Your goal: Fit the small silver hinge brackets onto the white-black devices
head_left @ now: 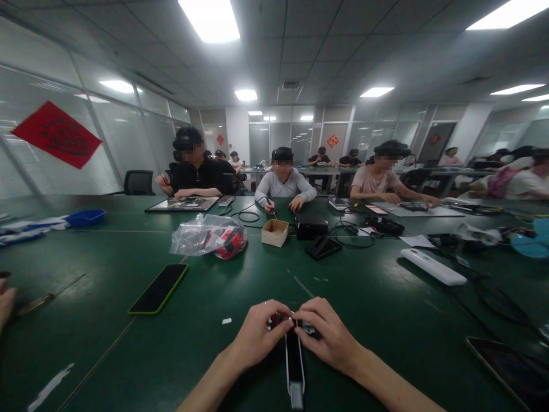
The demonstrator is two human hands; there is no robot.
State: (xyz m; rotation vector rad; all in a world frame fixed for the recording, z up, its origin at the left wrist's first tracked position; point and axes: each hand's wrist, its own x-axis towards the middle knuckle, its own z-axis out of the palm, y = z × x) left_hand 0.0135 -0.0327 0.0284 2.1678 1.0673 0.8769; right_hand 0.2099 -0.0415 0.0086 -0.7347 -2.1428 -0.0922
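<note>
A long, narrow black piece with a pale metallic frame [294,357] lies on the green table, pointing away from me. My left hand [262,331] and my right hand [326,332] meet at its far end. Thumb and fingers of each hand are pinched there, nearly touching each other. Small shiny parts show beneath the fingers on both sides, too small and covered to name. At the near end of the piece sits a pale grey block [296,396]. A small white scrap [226,321] lies to the left of my left hand.
A green-edged phone [158,289] lies left, and a screwdriver [51,296] beside another person's hand [6,302]. Ahead are a bag with red items [225,239], a small box [275,233] and black devices [311,226]. A white device [432,266], cables and a dark phone [510,372] lie right.
</note>
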